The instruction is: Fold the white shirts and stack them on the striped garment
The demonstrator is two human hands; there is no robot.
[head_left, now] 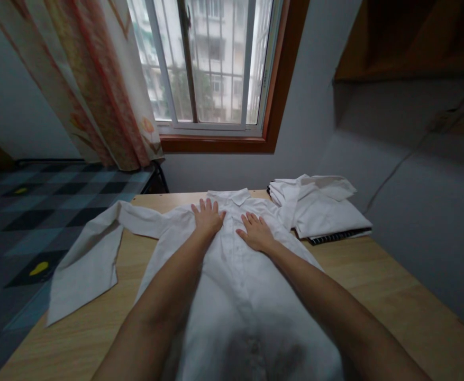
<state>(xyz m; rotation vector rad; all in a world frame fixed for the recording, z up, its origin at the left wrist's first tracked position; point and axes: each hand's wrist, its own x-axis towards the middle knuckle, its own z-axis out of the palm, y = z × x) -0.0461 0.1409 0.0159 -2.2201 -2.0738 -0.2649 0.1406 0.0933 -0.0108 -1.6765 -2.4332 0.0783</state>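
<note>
A white button-up shirt (232,264) lies front side up, its collar pointing to the window. My left hand (208,216) rests flat on the chest just below the collar, fingers spread. On the other side of the button line, my right hand (256,231) presses flat on the cloth, fingers stretched out. Neither hand grips anything. The shirt's left-hand sleeve stretches out sideways, bends and hangs toward the table's left edge. The other sleeve runs to the folded pile at the right, where I cannot tell its end. My forearms cover parts of the shirt's sides.
The shirt lies on a wooden table (374,286). Folded white clothes (323,206) with a black striped piece beneath are stacked at the back right. A bed with a checked cover (9,238) stands left. Behind are a curtain (108,84) and a barred window (216,69).
</note>
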